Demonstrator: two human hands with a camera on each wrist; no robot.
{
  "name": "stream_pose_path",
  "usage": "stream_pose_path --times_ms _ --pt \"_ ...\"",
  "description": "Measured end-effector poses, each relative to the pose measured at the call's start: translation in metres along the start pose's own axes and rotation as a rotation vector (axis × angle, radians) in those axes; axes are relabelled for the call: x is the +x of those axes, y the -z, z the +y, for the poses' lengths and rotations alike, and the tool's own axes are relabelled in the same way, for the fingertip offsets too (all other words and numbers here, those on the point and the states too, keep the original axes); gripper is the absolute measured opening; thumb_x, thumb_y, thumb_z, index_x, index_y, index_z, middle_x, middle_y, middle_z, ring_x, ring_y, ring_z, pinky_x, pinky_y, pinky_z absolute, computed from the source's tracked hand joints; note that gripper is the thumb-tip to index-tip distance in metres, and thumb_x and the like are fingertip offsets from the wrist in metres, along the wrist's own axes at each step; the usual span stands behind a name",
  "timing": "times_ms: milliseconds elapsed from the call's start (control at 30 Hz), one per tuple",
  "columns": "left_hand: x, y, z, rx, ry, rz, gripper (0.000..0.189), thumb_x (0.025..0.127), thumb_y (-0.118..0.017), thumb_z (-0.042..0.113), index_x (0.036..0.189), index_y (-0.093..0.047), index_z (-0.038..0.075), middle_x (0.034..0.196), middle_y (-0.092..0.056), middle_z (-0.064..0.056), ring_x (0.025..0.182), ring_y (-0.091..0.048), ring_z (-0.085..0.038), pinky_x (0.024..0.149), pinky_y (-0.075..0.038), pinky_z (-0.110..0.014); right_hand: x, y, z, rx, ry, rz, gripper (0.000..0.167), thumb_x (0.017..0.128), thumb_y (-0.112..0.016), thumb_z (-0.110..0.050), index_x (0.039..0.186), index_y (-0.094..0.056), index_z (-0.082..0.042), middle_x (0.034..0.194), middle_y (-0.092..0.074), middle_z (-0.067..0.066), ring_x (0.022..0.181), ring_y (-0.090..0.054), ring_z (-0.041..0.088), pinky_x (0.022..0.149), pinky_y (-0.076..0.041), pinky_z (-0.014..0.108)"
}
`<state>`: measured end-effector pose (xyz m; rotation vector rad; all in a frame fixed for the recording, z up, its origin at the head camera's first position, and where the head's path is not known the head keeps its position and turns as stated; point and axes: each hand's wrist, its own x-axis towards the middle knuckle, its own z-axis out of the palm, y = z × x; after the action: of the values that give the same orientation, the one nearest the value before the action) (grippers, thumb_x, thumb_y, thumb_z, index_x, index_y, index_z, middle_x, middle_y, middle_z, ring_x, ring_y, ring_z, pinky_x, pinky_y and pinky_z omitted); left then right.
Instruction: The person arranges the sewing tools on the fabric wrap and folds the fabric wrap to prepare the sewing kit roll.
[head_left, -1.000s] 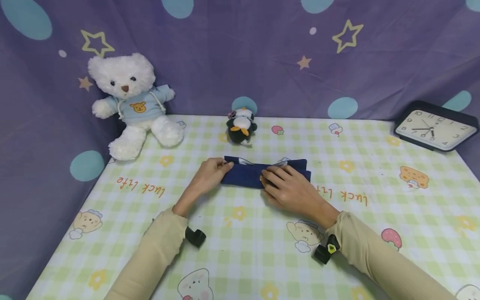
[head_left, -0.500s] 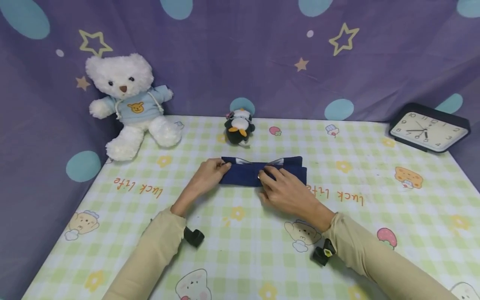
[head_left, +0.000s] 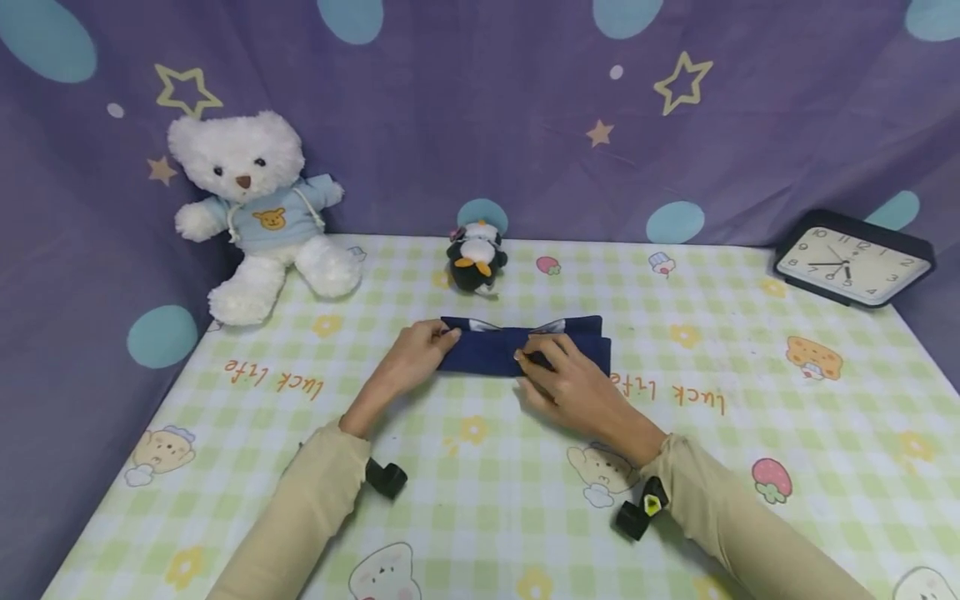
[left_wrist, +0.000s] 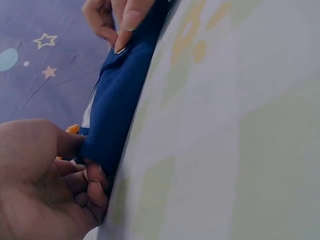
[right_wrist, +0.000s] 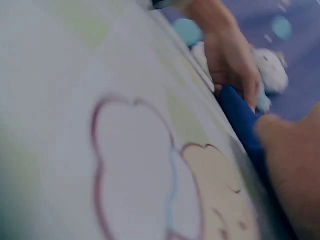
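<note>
A dark blue folded cloth lies crosswise on the table, with a pale lining showing at two spots along its far edge. My left hand pinches its left end, thumb on top and fingers underneath, as the left wrist view shows. The right hand bends over the middle of the cloth, its thumb and fingertips pinching the fabric near the upper fold. In the right wrist view that hand hides much of the blue cloth.
Behind the cloth sits a small penguin plush. A white teddy bear in a blue hoodie leans at the back left, and a black-framed clock stands at the back right. A checked tablecloth covers the table, against a purple curtain.
The right hand's fingers have drawn in and curled more at the middle of the cloth. The left hand keeps its pinch on the left end. The head view has shifted slightly.
</note>
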<state>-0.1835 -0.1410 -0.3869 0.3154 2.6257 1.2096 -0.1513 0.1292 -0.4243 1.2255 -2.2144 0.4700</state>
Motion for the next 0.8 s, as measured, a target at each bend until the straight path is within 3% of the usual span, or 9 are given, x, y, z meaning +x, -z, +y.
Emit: stream_pose_path --times_ms 67,133,300,433,567,800 --pt "-0.001 0.000 0.000 -0.005 0.002 0.002 0.036 0.111 -0.050 0.027 0.082 -0.053 0.007 0.061 -0.038 0.000 0.052 -0.032 -0.015 0.058 -0.034 -0.033 -0.003 -0.005 0.000 0.091 -0.067 0.075 0.043 0.111 -0.050 -0.029 0.116 -0.075 0.005 0.119 -0.060 0.020 0.110 -0.057 0.035 0.085 -0.053 0.043" --pt "-0.001 0.000 0.000 -0.008 -0.003 0.009 0.035 0.111 -0.051 0.027 0.082 -0.054 0.007 0.061 -0.039 0.000 0.052 -0.033 -0.015 0.058 -0.034 -0.033 -0.004 -0.008 0.001 0.148 -0.114 0.127 0.037 0.110 -0.054 -0.026 0.116 -0.076 0.003 0.117 -0.061 0.020 0.107 -0.058 0.035 0.081 -0.053 0.043" --pt "-0.001 0.000 0.001 -0.014 0.003 0.025 0.034 0.111 -0.051 0.027 0.084 -0.056 0.007 0.061 -0.040 0.000 0.052 -0.034 -0.015 0.058 -0.034 -0.033 0.000 -0.009 0.001 0.156 -0.164 0.138 0.017 0.097 -0.073 -0.010 0.113 -0.074 -0.003 0.118 -0.062 0.019 0.104 -0.058 0.034 0.082 -0.052 0.042" --pt "-0.002 0.000 0.000 -0.015 0.014 0.030 0.034 0.110 -0.052 0.029 0.084 -0.055 0.007 0.061 -0.038 0.001 0.052 -0.032 -0.015 0.058 -0.033 -0.032 0.003 -0.009 0.002 0.136 -0.172 0.116 0.021 0.094 -0.075 -0.005 0.114 -0.071 -0.004 0.116 -0.061 0.017 0.102 -0.057 0.033 0.083 -0.051 0.043" --pt "-0.002 0.000 -0.001 -0.025 0.014 0.035 0.036 0.110 -0.054 0.032 0.083 -0.053 0.007 0.061 -0.034 0.001 0.052 -0.029 -0.015 0.058 -0.031 -0.032 0.005 -0.010 0.003 0.113 -0.158 0.113 0.018 0.098 -0.071 -0.007 0.116 -0.068 -0.003 0.114 -0.061 0.015 0.099 -0.057 0.031 0.083 -0.049 0.042" --pt "-0.002 -0.002 0.000 -0.033 -0.007 0.038 0.035 0.110 -0.054 0.030 0.083 -0.053 0.007 0.060 -0.032 0.002 0.051 -0.027 -0.014 0.057 -0.030 -0.031 0.004 -0.017 0.007 0.103 -0.096 0.197 0.016 0.107 -0.060 -0.014 0.106 -0.068 0.000 0.108 -0.063 0.017 0.094 -0.059 0.032 0.081 -0.051 0.041"
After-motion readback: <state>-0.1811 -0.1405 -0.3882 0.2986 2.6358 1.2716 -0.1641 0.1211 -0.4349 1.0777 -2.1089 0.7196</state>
